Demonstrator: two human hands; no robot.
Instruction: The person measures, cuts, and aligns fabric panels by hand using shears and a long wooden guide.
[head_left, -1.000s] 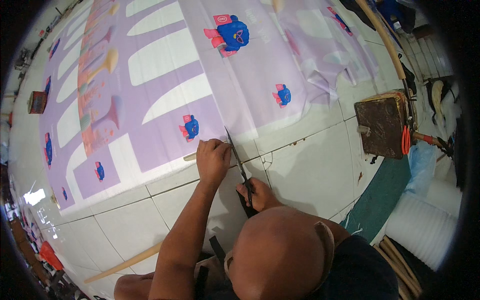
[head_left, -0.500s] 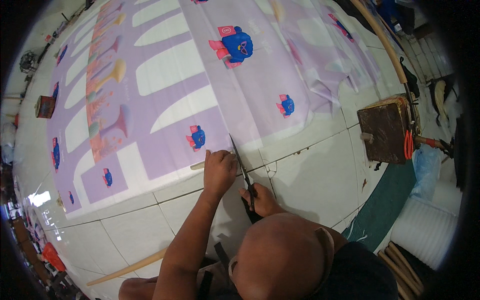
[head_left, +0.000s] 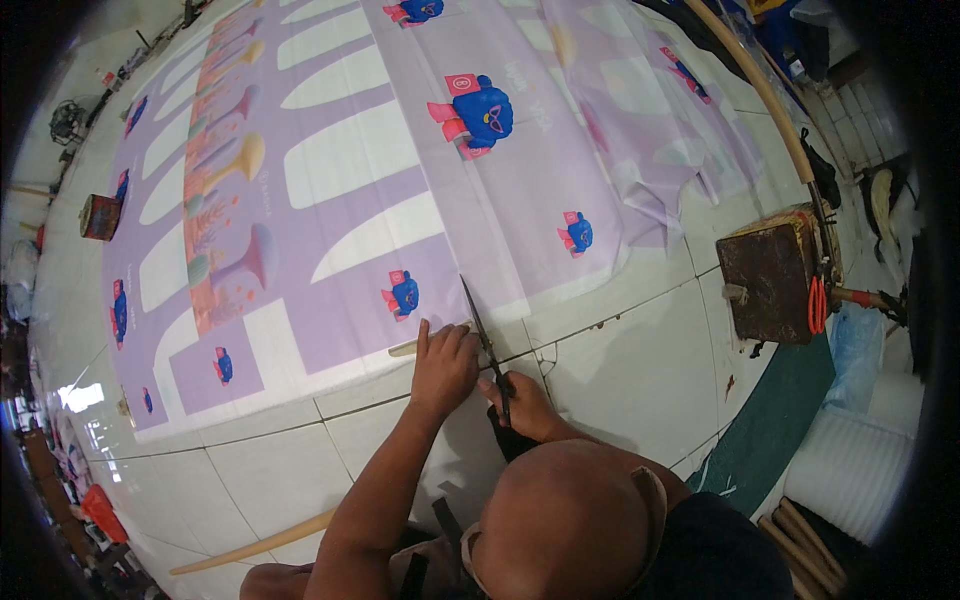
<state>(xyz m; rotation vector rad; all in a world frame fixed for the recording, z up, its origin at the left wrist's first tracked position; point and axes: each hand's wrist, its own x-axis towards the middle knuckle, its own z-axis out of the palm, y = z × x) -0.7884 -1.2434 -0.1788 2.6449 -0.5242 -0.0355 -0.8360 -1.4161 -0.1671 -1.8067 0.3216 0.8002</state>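
Left hand's (head_left: pixel 446 367) curled fingers straightened, now laid over pale flat strip (head_left: pixel 402 350) at near edge of purple printed cloth (head_left: pixel 335 335). Edge pressed flat, seemingly. Black scissors (head_left: pixel 480 331), just right, gripped by right hand (head_left: pixel 530 407). Cloth spread on white tiled floor (head_left: pixel 615 370).

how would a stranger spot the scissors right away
At the big purple printed sheet, find the near edge. There, in the grip of the right hand, are the scissors: dark and pointed, unlike the blunt pale strip by the left hand.
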